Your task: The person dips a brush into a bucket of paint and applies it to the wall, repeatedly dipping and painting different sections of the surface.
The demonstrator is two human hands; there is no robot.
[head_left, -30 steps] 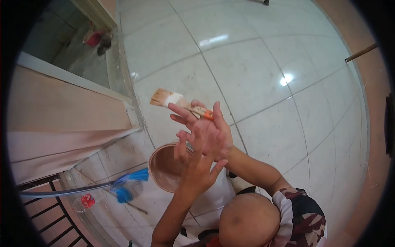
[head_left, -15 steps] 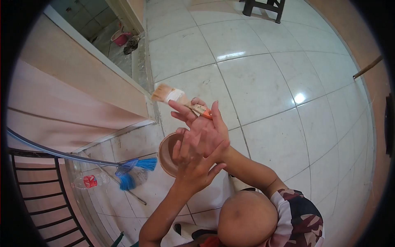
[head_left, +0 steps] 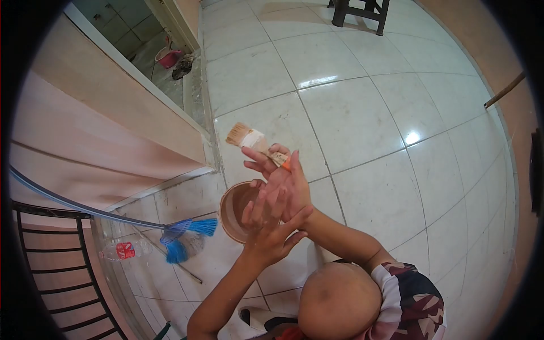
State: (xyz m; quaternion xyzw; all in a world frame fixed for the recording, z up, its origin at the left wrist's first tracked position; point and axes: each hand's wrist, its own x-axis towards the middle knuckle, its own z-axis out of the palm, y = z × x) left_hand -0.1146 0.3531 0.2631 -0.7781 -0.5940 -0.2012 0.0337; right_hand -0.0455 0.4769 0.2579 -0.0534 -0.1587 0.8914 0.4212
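Note:
A flat paintbrush (head_left: 245,136) with tan bristles and a white band lies across the fingers of my right hand (head_left: 293,190). Its orange-tipped handle passes between those fingers, and the palm faces up. Over that palm, my left hand (head_left: 271,235) has its fingers apart and holds nothing; its fingertips overlap the right palm in this view. Below both hands a round tan bucket (head_left: 225,218) stands on the tiles, partly hidden by the left hand.
Left of the bucket lie a blue-bristled broom (head_left: 198,227) and a plastic bottle (head_left: 126,250) with a red label. Black railings (head_left: 62,269) stand at lower left. A dark stool (head_left: 360,14) is at the back; a pink pail (head_left: 166,57) sits beyond the doorway.
The paintbrush and my right hand have shifted slightly right and down in view. My left hand stays over the right palm with its fingers spread.

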